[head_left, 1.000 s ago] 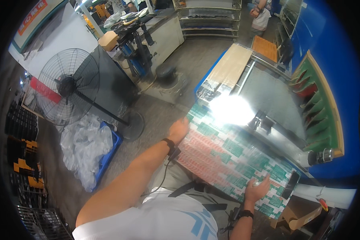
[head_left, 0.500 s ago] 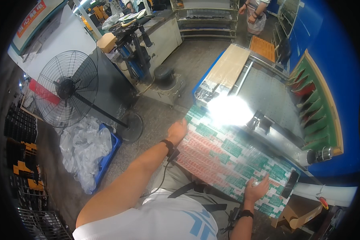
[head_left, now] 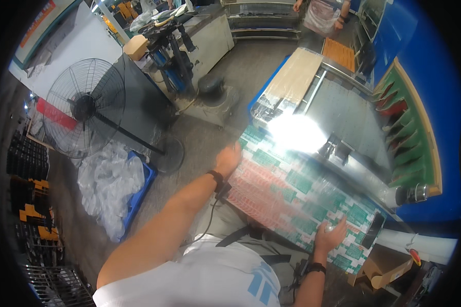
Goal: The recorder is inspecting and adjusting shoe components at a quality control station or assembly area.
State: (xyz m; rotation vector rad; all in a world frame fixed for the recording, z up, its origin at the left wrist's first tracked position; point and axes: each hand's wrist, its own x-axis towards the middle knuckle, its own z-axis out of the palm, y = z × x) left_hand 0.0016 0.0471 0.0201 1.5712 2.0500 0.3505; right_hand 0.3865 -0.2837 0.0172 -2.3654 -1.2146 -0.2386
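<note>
Left hand (head_left: 227,158) grips the sheet (head_left: 292,199) edge at 9 o'clock. Right hand (head_left: 329,236) lies open, flat on the sheet at 5.

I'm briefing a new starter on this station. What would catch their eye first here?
Probably the bright glare on the large clear-wrapped tray of green and red packs at centre, which the left hand touches at its far-left edge and the right hand at its near edge. Next, the big black standing fan on the floor at left, with crumpled clear plastic in a blue bin beside it.
</note>
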